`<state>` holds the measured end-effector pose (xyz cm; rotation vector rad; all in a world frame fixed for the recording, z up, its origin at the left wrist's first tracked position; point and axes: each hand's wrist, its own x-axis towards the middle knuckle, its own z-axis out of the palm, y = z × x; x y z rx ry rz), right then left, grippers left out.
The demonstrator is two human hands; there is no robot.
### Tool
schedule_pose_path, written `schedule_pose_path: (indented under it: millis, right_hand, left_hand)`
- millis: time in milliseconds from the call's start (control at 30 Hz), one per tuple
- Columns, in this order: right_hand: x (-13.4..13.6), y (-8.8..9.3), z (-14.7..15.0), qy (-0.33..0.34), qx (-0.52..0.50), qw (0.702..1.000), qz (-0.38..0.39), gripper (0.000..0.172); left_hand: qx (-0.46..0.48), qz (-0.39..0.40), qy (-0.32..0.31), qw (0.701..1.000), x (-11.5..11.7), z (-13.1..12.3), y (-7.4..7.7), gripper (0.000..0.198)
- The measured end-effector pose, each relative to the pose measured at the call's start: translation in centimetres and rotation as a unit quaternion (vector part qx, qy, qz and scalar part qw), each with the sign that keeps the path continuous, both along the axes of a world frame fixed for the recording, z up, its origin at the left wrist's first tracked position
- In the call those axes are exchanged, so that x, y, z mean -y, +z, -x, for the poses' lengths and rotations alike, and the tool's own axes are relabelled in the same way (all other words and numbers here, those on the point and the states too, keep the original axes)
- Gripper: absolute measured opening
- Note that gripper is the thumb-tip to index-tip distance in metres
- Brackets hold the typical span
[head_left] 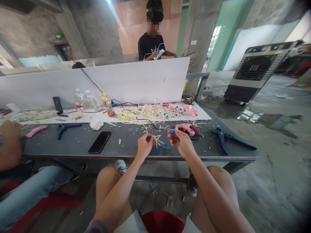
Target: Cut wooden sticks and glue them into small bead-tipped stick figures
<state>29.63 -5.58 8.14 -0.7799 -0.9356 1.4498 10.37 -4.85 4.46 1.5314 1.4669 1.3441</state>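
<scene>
My left hand (145,144) is closed on a small model of thin wooden sticks with blue balls (159,141), held over the front edge of the dark table (73,147). My right hand (180,139) is pinched just to the right of it, with one blue ball (172,131) at its fingertips. The two hands are a few centimetres apart. A pink glue gun (186,128) lies on the table right behind my right hand.
A black phone (99,142) lies left of my hands. Blue pliers (224,138) lie to the right, another pair (64,128) to the left. Several stick-and-ball pieces (155,111) cover the white sheet. Another person's arm (9,142) is at left; a person stands behind the white board (121,81).
</scene>
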Motion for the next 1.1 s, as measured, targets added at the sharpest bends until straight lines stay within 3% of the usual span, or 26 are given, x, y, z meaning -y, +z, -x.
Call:
schedule_pose_path:
  millis: [167, 300, 533, 800, 967, 1100]
  right_hand:
    - [-0.3, 0.0, -0.2, -0.005, 0.016, 1.0, -0.009, 0.04]
    - [-0.7, -0.2, -0.3, -0.01, 0.029, 1.0, -0.001, 0.048]
    - [-0.8, -0.4, 0.1, -0.018, 0.064, 0.998, 0.001, 0.041]
    - [-0.9, -1.0, 0.7, -0.031, 0.07, 0.997, 0.002, 0.045]
    - [-1.0, -1.5, 0.8, -0.029, 0.08, 0.996, -0.01, 0.043]
    - [-1.1, -1.5, 0.7, -0.027, 0.083, 0.996, 0.0, 0.044]
  left_hand:
    - [0.22, 0.084, -0.09, 0.968, 0.6, -0.2, 1.3, 0.035]
    - [0.286, 0.104, -0.111, 0.946, 1.0, -0.1, 2.0, 0.036]
    - [0.351, 0.126, -0.149, 0.916, 1.2, 0.3, 2.3, 0.038]
    - [0.391, 0.159, -0.134, 0.897, 1.1, 0.4, 2.7, 0.041]
    - [0.371, 0.201, -0.05, 0.905, 0.5, 0.4, 1.8, 0.029]
    - [0.372, 0.203, -0.037, 0.905, 0.2, 0.4, 1.4, 0.026]
